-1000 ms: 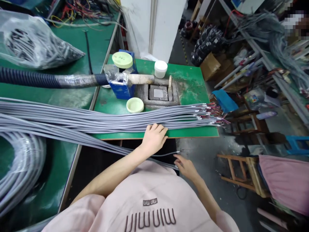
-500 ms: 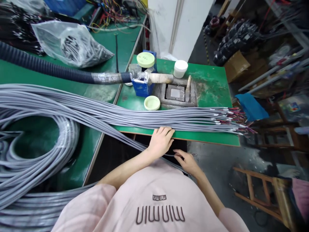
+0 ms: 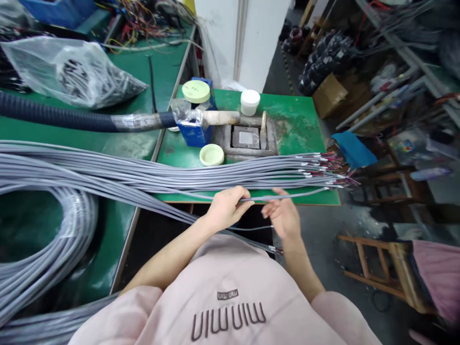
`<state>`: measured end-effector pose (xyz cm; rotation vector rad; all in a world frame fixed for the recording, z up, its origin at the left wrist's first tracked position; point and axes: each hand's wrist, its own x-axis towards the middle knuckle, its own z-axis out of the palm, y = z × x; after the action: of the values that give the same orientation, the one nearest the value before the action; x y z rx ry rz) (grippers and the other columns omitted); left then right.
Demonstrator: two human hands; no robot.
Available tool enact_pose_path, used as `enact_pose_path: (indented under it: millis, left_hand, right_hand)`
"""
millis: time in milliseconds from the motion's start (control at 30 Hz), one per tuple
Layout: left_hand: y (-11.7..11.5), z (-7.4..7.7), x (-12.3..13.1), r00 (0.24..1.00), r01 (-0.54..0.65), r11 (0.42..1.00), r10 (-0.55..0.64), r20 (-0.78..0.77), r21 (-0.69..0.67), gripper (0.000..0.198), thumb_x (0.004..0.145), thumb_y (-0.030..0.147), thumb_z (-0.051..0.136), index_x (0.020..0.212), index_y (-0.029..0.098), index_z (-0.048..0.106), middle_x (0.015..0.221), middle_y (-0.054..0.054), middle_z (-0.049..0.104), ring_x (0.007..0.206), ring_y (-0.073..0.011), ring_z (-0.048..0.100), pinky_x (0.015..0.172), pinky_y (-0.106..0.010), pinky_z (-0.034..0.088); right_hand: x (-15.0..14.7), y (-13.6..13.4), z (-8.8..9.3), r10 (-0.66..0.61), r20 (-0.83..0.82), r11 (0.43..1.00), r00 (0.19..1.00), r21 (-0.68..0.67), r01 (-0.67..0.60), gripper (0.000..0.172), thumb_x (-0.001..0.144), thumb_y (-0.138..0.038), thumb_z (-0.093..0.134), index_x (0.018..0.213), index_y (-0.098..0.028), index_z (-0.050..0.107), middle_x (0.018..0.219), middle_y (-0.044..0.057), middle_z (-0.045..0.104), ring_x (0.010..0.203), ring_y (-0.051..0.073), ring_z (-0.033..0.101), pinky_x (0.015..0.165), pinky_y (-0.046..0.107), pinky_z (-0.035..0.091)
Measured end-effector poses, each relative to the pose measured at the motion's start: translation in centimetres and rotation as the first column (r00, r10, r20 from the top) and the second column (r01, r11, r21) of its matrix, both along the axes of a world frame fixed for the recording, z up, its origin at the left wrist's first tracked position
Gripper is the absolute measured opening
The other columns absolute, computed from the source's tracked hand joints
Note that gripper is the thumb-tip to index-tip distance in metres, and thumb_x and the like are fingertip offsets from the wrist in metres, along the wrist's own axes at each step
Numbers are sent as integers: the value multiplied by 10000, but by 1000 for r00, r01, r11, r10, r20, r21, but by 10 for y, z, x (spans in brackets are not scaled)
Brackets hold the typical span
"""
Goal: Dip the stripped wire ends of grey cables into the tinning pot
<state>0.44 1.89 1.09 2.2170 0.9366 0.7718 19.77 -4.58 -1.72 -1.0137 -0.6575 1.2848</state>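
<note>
My left hand (image 3: pixel 228 206) pinches a single grey cable (image 3: pixel 302 194) near the front edge of the green bench. This cable runs right, with its white-marked end by the other cable ends. Beside it my right hand (image 3: pixel 285 218) is raised with fingers apart, close to the cable and holding nothing that I can make out. Behind both hands lies a row of grey cables (image 3: pixel 215 178), their stripped ends showing coloured wires (image 3: pixel 332 160) at the right. More grey cables (image 3: pixel 172 211) hang below the bench edge, in front of my body.
A solder pot (image 3: pixel 248 139) sits in the bench, with a black hose (image 3: pixel 72 115) ending beside it. Around it are a pale green lid (image 3: pixel 212 155), a white tub (image 3: pixel 250 102) and a blue box (image 3: pixel 194 134). Coiled cables (image 3: pixel 77 215) lie left; a wooden stool (image 3: pixel 381 263) stands right.
A single cable now lies along the bench's front edge, in my left hand's pinch. My right hand has risen from below the edge and its fingers have spread. The view has shifted right.
</note>
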Motion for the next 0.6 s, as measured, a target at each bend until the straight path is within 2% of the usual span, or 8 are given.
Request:
enact_pose_path:
  millis: [100, 167, 200, 267, 333, 400, 467, 600]
  left_hand:
    - [-3, 0, -6, 997, 75, 996, -73, 36, -48, 150, 894, 316, 555, 820, 186, 567, 720, 7, 600, 616, -112, 528, 594, -241, 402]
    - [-6, -4, -7, 992, 101, 988, -92, 82, -119, 136, 870, 311, 594, 822, 184, 597, 744, -7, 622, 684, -129, 554, 653, -259, 433]
    - [-8, -5, -6, 986, 113, 979, -89, 140, -171, 132, 854, 314, 619, 847, 182, 619, 781, -19, 639, 735, -140, 571, 693, -273, 450]
    - [-10, -4, -4, 946, 163, 936, -58, 319, -313, 205, 821, 337, 662, 950, 177, 655, 854, -39, 659, 805, -153, 590, 743, -293, 475]
    - [-10, 0, -1, 864, 232, 849, 43, 501, -474, 310, 800, 369, 683, 1038, 171, 664, 829, -31, 658, 741, -135, 591, 697, -278, 488]
    - [-9, 6, 1, 788, 272, 751, 185, 588, -602, 302, 781, 380, 699, 992, 163, 688, 731, -6, 642, 637, -108, 565, 633, -258, 484]
    - [-8, 11, 0, 743, 275, 674, 303, 596, -685, 241, 747, 371, 730, 849, 154, 709, 664, 4, 634, 589, -96, 551, 601, -246, 480]
    - [-9, 15, 0, 716, 267, 595, 404, 569, -758, 246, 678, 368, 781, 654, 143, 686, 635, -3, 647, 551, -90, 544, 555, -232, 481]
  right_hand:
    - [32, 7, 32, -419, -29, 893, 907, 170, 418, 229, 869, -423, 573, 1004, -237, 576, 735, -29, 698, 456, 73, 539, 429, 191, 415]
    - [42, 2, 47, -544, 49, 796, 838, 347, 496, 197, 900, -406, 529, 973, -236, 597, 573, -60, 616, 394, 73, 455, 413, 198, 381]
    - [42, -2, 51, -536, 140, 797, 833, 409, 444, 201, 916, -396, 504, 968, -234, 611, 507, -69, 566, 375, 78, 422, 410, 205, 367]
    - [32, -13, 51, -349, 439, 907, 828, 382, 179, 223, 939, -353, 467, 979, -221, 643, 448, -70, 507, 368, 83, 404, 421, 216, 357]
    - [13, -22, 45, -31, 712, 971, 702, 187, -147, 227, 938, -290, 465, 1002, -204, 665, 470, -58, 522, 398, 82, 452, 451, 218, 367]
    - [-5, -27, 37, 165, 830, 937, 532, 37, -347, 242, 934, -249, 453, 1028, -191, 668, 501, -52, 538, 431, 84, 496, 484, 218, 388]
    - [-18, -31, 31, 216, 859, 907, 465, 0, -420, 266, 937, -234, 422, 1040, -187, 663, 511, -53, 538, 438, 83, 506, 498, 216, 397]
    - [-26, -32, 29, 217, 862, 915, 457, -17, -402, 257, 927, -229, 434, 1019, -194, 671, 543, -46, 568, 473, 89, 535, 519, 214, 412]
